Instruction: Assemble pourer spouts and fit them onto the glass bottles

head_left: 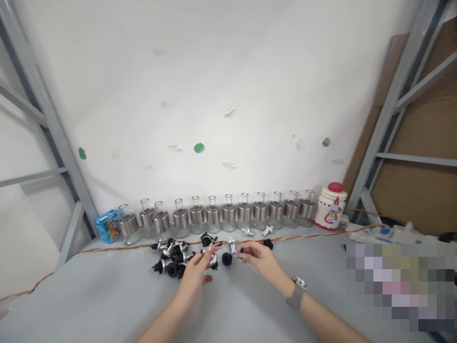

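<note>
My left hand [200,269] is curled round a pour spout [214,259] with a silver collar and a black end, just right of a pile of similar pour spouts [174,257]. The fingers of my right hand [259,256] are pinched together on a small dark piece [242,250], too small to make out fully. Between my hands a silver spout part [232,246] and a round black stopper [227,258] rest on the grey table [228,309]. Behind them stands a row of glass bottles [229,212] with steel bands and open necks.
Two silver spout parts [267,230] and a black piece [267,244] lie before the bottles. A red-and-yellow cord [303,236] crosses the table. A blue box [108,226] flanks the row left, a white jar [329,209] right. Power strips [385,234] lie farther right.
</note>
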{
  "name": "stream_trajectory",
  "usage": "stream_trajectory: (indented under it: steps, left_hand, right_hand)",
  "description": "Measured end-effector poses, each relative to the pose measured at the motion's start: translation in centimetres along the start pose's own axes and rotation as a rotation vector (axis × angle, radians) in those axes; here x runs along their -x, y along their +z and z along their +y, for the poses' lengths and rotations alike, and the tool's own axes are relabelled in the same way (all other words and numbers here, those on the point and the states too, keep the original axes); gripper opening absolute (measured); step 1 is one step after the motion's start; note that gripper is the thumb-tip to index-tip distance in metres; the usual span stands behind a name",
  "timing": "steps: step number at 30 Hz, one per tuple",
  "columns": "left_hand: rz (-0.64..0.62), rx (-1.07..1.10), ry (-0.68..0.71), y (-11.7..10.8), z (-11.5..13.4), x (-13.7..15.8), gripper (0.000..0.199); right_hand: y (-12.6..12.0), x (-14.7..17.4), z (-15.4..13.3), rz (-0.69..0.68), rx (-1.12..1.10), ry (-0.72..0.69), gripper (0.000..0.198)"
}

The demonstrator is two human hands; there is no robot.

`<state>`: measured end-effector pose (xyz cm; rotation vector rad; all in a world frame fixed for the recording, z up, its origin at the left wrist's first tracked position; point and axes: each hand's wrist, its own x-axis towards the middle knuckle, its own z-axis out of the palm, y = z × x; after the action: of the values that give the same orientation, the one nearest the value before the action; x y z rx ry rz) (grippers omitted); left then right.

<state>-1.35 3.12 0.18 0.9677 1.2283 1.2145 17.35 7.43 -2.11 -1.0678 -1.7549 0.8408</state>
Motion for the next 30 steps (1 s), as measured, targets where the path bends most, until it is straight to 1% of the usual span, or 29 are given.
stream_trajectory:
  steps: [2,4,7,9,12,13,14,16,18,21,22,26,28,30]
  left_hand:
    - [-0.014,-0.050,-0.032,0.1,0.0,0.1,0.046]
    - [-0.004,-0.096,-0.029,0.3,0.1,0.3,0.046]
    - [0.029,-0.166,-0.006,0.4,0.4,0.5,0.044]
    - [0.070,-0.207,0.057,0.5,0.5,0.5,0.040]
    - [0.158,-0.236,0.208,0.5,0.2,0.4,0.034]
    - [0.166,-0.233,0.244,0.5,0.1,0.4,0.033]
    - [0.151,-0.225,0.263,0.6,0.1,0.4,0.034]
    - [0.057,-0.210,0.263,0.7,0.0,0.4,0.035]
    - [-0.047,-0.202,0.227,0.8,0.0,0.5,0.035]
    - [-0.137,-0.206,0.159,0.9,-0.2,0.4,0.025]
    - [-0.155,-0.205,0.146,0.9,-0.4,0.3,0.025]
    - [-0.184,-0.226,0.104,1.2,-1.2,0.3,0.036]
    - [-0.220,-0.217,0.086,1.4,-1.5,0.4,0.040]
    - [-0.266,-0.198,0.103,1.7,-1.6,0.7,0.040]
  right_hand:
    - [-0.3,0.4,0.0,0.051,-0.073,0.045,0.018]
    - [-0.5,0.6,-0.2,0.111,-0.164,0.099,0.020]
    - [-0.8,0.5,-0.4,0.134,-0.283,0.171,0.024]
    - [-0.9,0.5,-0.5,0.117,-0.333,0.197,0.028]
    - [-0.8,0.6,-0.6,0.106,-0.409,0.232,0.033]
    - [-0.8,0.7,-0.8,0.104,-0.434,0.242,0.034]
    - [-0.7,0.8,-0.9,0.101,-0.469,0.255,0.034]
    - [-0.7,1.0,-1.5,0.083,-0.566,0.285,0.035]
    - [-0.7,1.2,-2.2,0.049,-0.673,0.322,0.034]
    - [-0.8,1.6,-3.2,-0.017,-0.778,0.368,0.032]
    - [-0.7,1.7,-3.5,-0.039,-0.803,0.386,0.032]
    - [-0.1,2.4,-4.3,-0.124,-0.873,0.449,0.031]
    - [0.5,2.8,-4.3,-0.166,-0.881,0.446,0.032]
    - [0.9,3.0,-4.3,-0.192,-0.877,0.421,0.034]
